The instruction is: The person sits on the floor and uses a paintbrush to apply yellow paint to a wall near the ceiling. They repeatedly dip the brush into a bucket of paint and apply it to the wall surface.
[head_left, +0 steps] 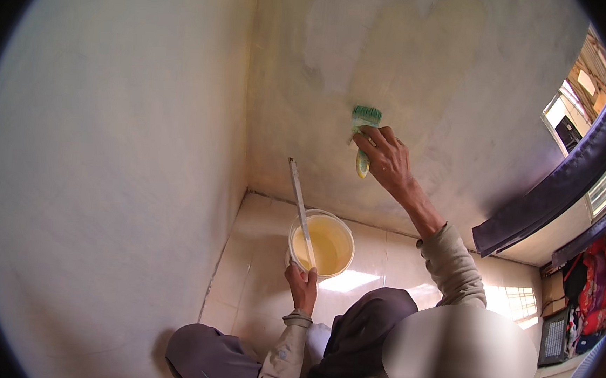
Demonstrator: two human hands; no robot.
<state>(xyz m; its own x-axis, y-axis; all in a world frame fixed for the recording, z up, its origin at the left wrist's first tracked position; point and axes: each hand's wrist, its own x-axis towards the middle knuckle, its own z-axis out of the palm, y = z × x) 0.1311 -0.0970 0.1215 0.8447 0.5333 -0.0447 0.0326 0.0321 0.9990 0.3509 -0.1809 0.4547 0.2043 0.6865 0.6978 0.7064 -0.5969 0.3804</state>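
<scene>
My right hand (388, 157) grips a paintbrush (365, 120) with green bristles and a yellowish, paint-smeared handle, held up against the patchy wall (422, 65). Its bristles point towards the top of the view. Lower and to the left, my left hand (302, 289) holds the near rim of a white plastic bucket (352, 248) with pale yellow liquid (333, 244) inside. A long flat stick (299, 194) stands slanted in the bucket, its upper end above the rim and its lower part by my left thumb.
Walls meet in a corner beyond the bucket; a second wall (111, 149) rises at the left. Pale floor tiles (262, 239) lie below. A dark curtain (549, 206) hangs at the right, with red patterned cloth (599, 283) and a dark plastic crate (554, 338) near the right edge.
</scene>
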